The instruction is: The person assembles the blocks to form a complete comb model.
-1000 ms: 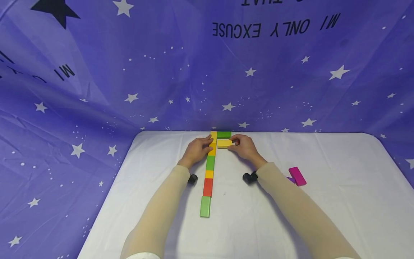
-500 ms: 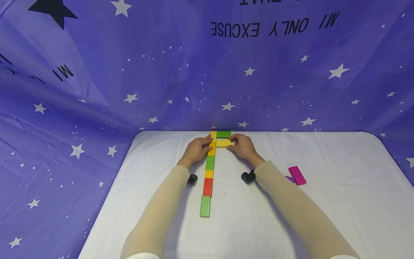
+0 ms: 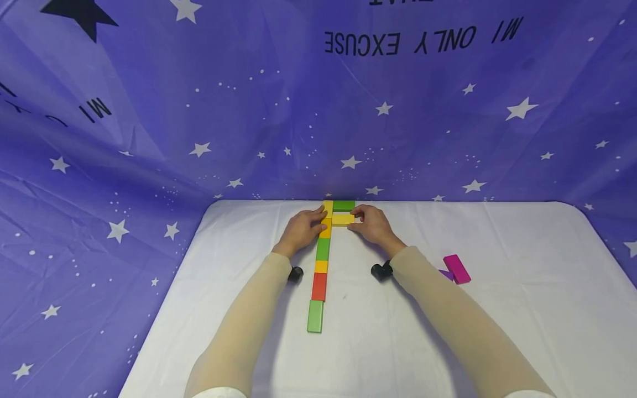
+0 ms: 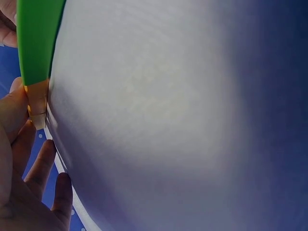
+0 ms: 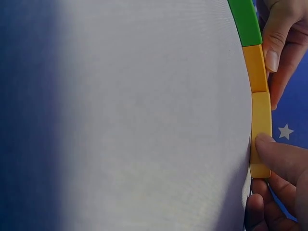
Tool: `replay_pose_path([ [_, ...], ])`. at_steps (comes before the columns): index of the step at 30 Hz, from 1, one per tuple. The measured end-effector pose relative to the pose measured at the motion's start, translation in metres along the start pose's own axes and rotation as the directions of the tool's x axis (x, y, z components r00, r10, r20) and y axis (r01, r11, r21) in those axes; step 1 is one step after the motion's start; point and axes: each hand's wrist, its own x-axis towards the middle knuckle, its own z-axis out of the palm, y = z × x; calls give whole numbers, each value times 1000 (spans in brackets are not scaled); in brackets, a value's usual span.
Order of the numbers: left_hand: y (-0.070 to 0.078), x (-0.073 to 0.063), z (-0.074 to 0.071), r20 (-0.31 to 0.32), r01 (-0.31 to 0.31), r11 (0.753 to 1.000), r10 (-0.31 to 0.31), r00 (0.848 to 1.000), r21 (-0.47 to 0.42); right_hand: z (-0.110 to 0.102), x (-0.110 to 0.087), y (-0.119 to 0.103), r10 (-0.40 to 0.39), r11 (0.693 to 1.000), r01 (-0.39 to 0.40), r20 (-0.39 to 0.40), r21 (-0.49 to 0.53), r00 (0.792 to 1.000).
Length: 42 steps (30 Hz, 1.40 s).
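Yellow, orange, green and red blocks lie end to end in a long row, with a light green block (image 3: 315,317) nearest me. At the far end my left hand (image 3: 301,229) touches the row's left side, thumb by an orange block (image 3: 325,233) and fingertips on a yellow block (image 3: 328,208). My right hand (image 3: 372,224) pinches the outer end of another yellow block (image 5: 261,113), set crosswise against the row's right side. Beyond it a green block (image 3: 344,206) also lies crosswise, a narrow gap between them. The right wrist view hides part of my left hand.
A magenta block (image 3: 457,269) lies to the right beside a purple piece (image 3: 445,274), which my right sleeve partly covers. White cloth (image 3: 398,354) covers the table. A purple star-printed curtain (image 3: 278,110) rises behind its far edge and along the left.
My right hand has slid the yellow block left, closing the small gap to the row. My left hand has stayed in place.
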Motion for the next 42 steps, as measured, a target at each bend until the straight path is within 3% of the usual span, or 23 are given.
replay_pose_path([
  [10, -2, 1, 2, -2, -3, 1000, 3, 1000, 8, 0, 0, 1, -1, 1000, 1, 7, 14, 1000],
  [20, -1, 0, 1, 1, -2, 1000, 2, 1000, 12, -13, -21, 5, -12, 976, 18, -28, 217, 1000],
  [32, -2, 0, 1, 4, 0, 1000, 0, 1000, 5, -60, -58, 3, -38, 951, 46, -32, 306, 999],
  [42, -2, -1, 1, -9, -12, 1000, 12, 1000, -21, -97, -94, 25, 4, 966, 10, -54, 259, 999],
])
